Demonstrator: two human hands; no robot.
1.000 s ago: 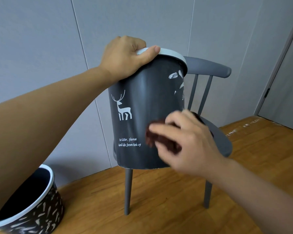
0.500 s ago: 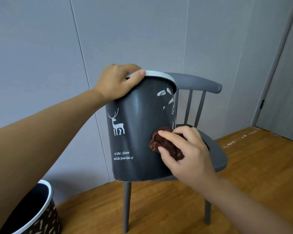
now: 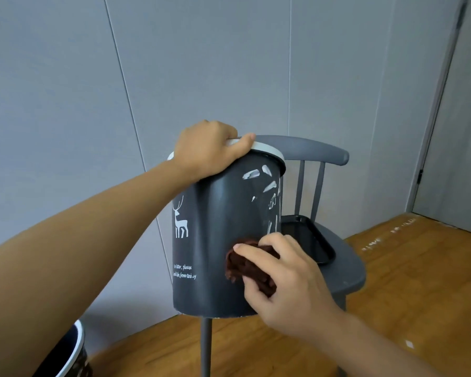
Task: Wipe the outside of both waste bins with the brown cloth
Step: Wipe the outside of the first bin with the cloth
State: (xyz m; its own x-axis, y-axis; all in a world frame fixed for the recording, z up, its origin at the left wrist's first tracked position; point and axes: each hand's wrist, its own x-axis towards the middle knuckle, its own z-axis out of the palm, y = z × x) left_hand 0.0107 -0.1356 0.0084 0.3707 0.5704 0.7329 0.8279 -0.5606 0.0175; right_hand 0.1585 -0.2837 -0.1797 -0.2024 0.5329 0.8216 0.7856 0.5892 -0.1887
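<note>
Centre frame, my left hand (image 3: 207,151) grips the white rim of the grey bin (image 3: 215,240), held upright over the chair (image 3: 343,268); my right hand (image 3: 286,281) presses the bunched brown cloth (image 3: 245,263) against its lower right side. Second bin (image 3: 71,355) waits lower left.

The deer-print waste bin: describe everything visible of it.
The deer-print waste bin is dark grey, smooth like plastic, with a white rim, a white deer, leaf marks and small script. It is held up, tilted, before the grey chair. The left hand grips its rim; the right hand presses the brown cloth against its side.
</note>
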